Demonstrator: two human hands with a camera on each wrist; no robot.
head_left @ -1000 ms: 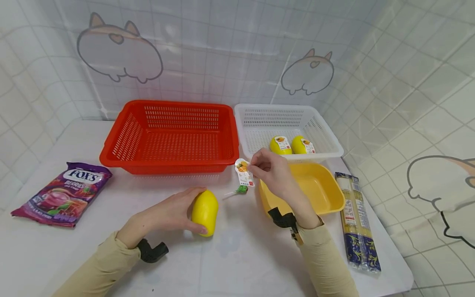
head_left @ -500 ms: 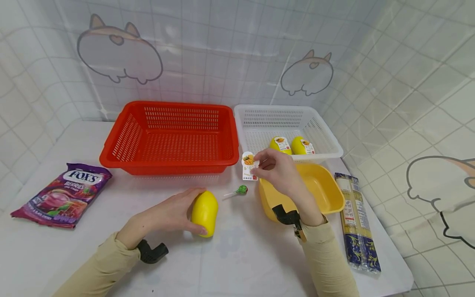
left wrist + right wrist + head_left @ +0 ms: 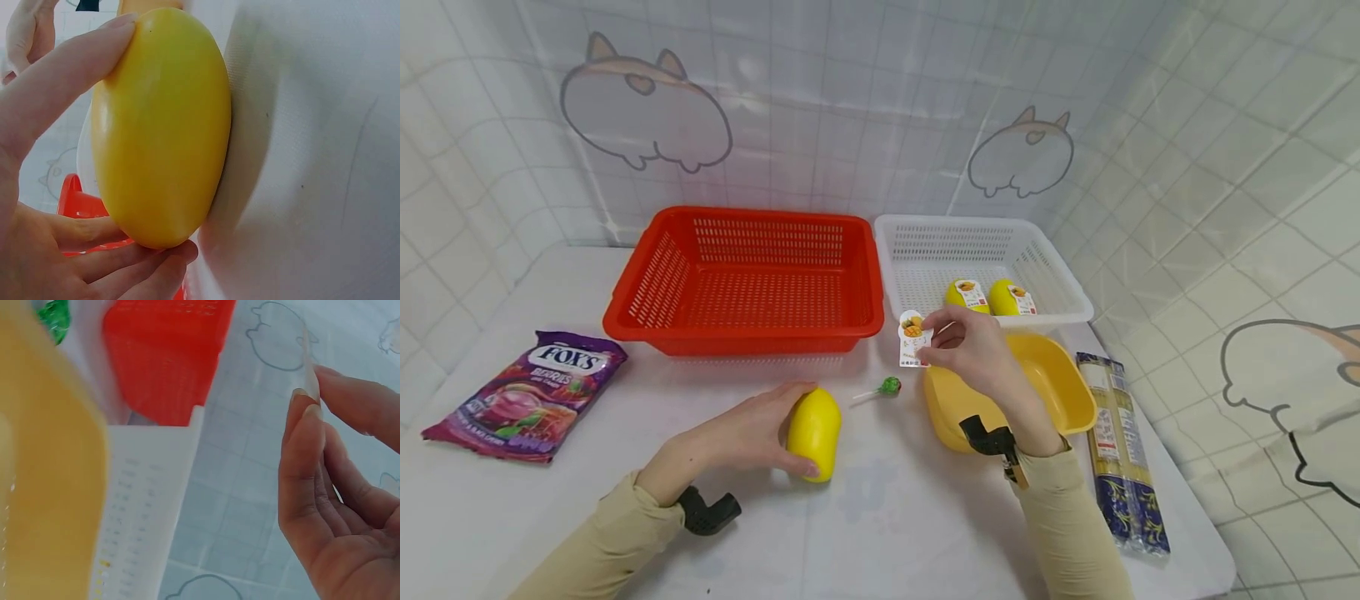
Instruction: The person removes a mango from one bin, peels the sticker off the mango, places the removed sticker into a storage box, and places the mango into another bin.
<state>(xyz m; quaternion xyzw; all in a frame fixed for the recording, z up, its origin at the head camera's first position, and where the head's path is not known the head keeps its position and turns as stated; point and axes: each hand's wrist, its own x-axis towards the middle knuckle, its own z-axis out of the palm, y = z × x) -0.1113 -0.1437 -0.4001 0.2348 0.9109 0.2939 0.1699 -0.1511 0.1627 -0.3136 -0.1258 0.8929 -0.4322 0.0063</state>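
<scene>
My left hand [image 3: 737,437] grips a smooth yellow mango [image 3: 815,433] on the white table, thumb on the near end and fingers at the far end. In the left wrist view the mango [image 3: 165,125] fills the middle, its visible side bare. My right hand [image 3: 977,354] pinches a white label [image 3: 913,350] printed with a mango picture between thumb and fingers, over the left rim of the yellow basin [image 3: 946,408]. From the right wrist the label [image 3: 310,381] appears edge-on at the fingertips. Two labelled mangoes [image 3: 967,296] lie in the white basket [image 3: 992,227].
A red basket [image 3: 745,340] stands at the back, left of the white one. A green lollipop [image 3: 890,386] lies between the hands. At the far left is a purple candy bag [image 3: 535,396]; at the right edge lies a pack of noodles [image 3: 1120,450].
My right hand has moved slightly right with the label, which has turned more upright and now stands clear of the lollipop. The left hand and its mango have stayed in place.
</scene>
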